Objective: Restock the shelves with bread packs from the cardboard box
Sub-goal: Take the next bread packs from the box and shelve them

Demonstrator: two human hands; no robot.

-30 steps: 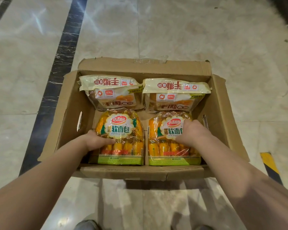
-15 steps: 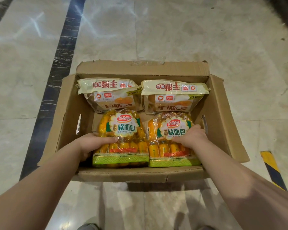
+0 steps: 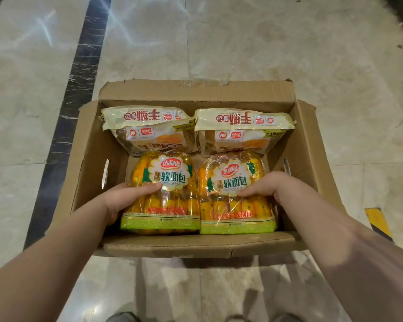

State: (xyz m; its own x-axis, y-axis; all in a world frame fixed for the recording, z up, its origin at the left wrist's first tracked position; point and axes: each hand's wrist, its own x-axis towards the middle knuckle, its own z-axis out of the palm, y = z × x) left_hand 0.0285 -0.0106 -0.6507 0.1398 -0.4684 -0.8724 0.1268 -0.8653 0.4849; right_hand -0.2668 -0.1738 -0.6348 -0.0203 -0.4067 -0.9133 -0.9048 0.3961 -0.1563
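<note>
Polished marble floor (image 3: 242,43) with a dark stripe (image 3: 79,66) running off toward 11 o'clock carries an open cardboard box (image 3: 91,163); no shelf is in view

Of the left hand (image 3: 121,201), the thumb lies flat across the front of the left soft-bread pack (image 3: 170,175) and the other fingers go out of sight round its 9 o'clock edge, so it grips the pack from one side. The right hand (image 3: 268,185) mirrors this. Its digits curl onto the label of the right soft-bread pack (image 3: 233,205) and the palm wraps that pack's 3 o'clock edge.

Both yellow packs lie in the 6 o'clock half of the box, side by side and touching. Their far ends overlap the near ends of two cream bread packs, one at 11 o'clock (image 3: 149,131) and one at 1 o'clock (image 3: 242,133).

The likely troubles:
- Each grip is at one edge of a slick, loose film, so on lifting a pack could swing down from the hand or slide out.
- Squeezing harder to stop that would probably flatten the soft rolls inside.
- The green sealed hems sit just beside the near wall, and a low pull toward 6 o'clock could catch them on the near flap (image 3: 196,246).
- The touching packs may drag on each other, or shift the cream packs beneath their far ends.
- With both hands full and a shoe tip (image 3: 123,317) near the box, stepping off risks kicking it
</note>
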